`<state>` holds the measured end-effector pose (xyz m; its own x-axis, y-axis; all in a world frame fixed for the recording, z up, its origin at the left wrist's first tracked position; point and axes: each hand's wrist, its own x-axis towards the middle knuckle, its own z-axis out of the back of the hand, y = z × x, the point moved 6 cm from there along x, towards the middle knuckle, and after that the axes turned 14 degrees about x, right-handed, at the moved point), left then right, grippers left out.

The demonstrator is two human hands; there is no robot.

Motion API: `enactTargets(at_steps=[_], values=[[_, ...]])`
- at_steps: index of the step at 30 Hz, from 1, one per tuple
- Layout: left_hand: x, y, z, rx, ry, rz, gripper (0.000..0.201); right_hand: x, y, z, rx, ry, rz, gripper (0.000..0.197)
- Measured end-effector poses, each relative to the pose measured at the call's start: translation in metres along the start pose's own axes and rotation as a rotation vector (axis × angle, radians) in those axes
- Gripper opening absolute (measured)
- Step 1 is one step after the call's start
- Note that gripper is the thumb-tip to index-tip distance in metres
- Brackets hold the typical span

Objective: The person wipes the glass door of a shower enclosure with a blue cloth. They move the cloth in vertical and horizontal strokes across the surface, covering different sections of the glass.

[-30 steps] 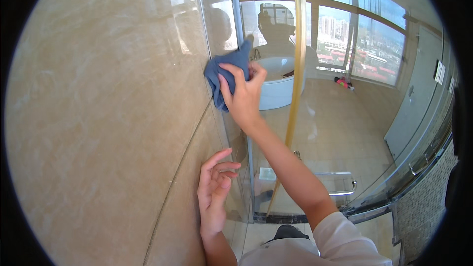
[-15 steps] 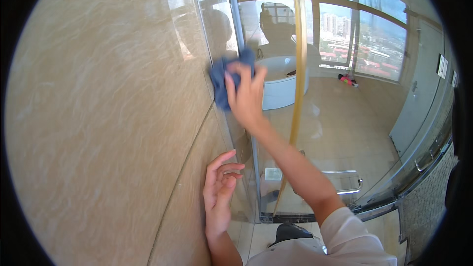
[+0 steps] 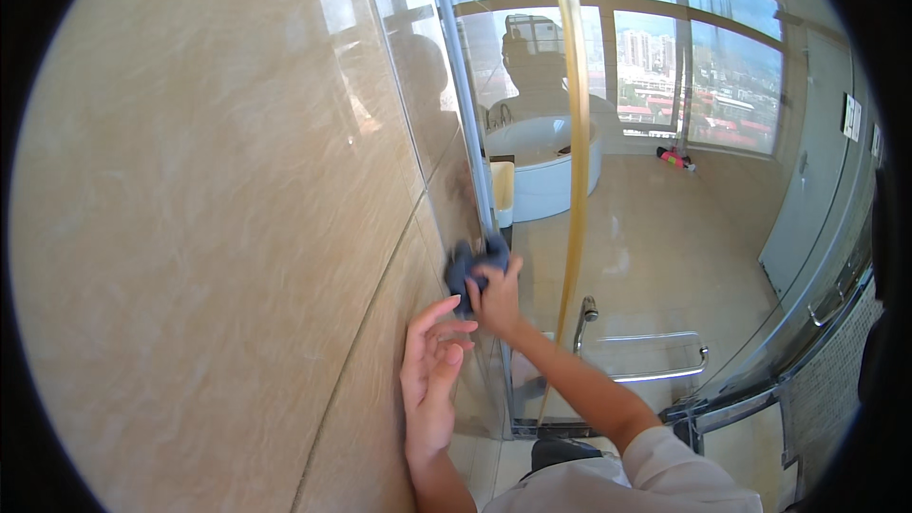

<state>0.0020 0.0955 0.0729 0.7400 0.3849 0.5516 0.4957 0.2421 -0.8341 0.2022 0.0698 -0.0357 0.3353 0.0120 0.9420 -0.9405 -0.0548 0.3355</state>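
My right hand presses a dark blue cloth into the narrow corner where the tiled beige wall meets the metal edge strip of a glass panel. Its fingers bend round the cloth, which is bunched up and slightly blurred. Just below, my left hand is held up beside the wall with its fingers curved and apart, holding nothing. Whether it touches the wall, I cannot tell.
Behind the glass stand a round white bathtub and wide windows. A yellowish vertical strip crosses the glass. Lower right is a chrome bar handle. A pink-and-dark item lies on the far floor.
My right hand has slid the blue cloth a good way down along the corner, close to my left hand. The left hand has barely moved. The view has shifted a little.
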Motion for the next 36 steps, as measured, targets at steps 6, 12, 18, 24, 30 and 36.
enactTargets(at_steps=[6,12,18,24,30,36], values=[[-0.002,0.004,0.002,0.081,-0.026,0.02,0.047,0.215,0.091,0.013,0.016,-0.235,0.222,0.033],[-0.007,0.002,0.002,0.102,-0.021,-0.02,0.05,0.118,0.047,-0.002,0.022,-0.187,0.064,0.038],[0.0,-0.004,-0.001,-0.013,-0.044,-0.025,0.066,-0.008,0.017,0.008,-0.112,-0.02,-0.017,0.036],[-0.004,0.001,0.007,0.077,-0.073,0.005,0.069,0.168,0.088,-0.007,-0.059,-0.154,0.233,0.032],[-0.006,-0.001,0.003,0.015,-0.036,-0.024,0.062,0.173,0.081,-0.005,-0.06,-0.17,0.175,0.034],[-0.004,-0.004,-0.003,0.024,-0.053,-0.009,0.066,-0.064,-0.012,0.01,-0.1,-0.02,-0.061,0.044]])
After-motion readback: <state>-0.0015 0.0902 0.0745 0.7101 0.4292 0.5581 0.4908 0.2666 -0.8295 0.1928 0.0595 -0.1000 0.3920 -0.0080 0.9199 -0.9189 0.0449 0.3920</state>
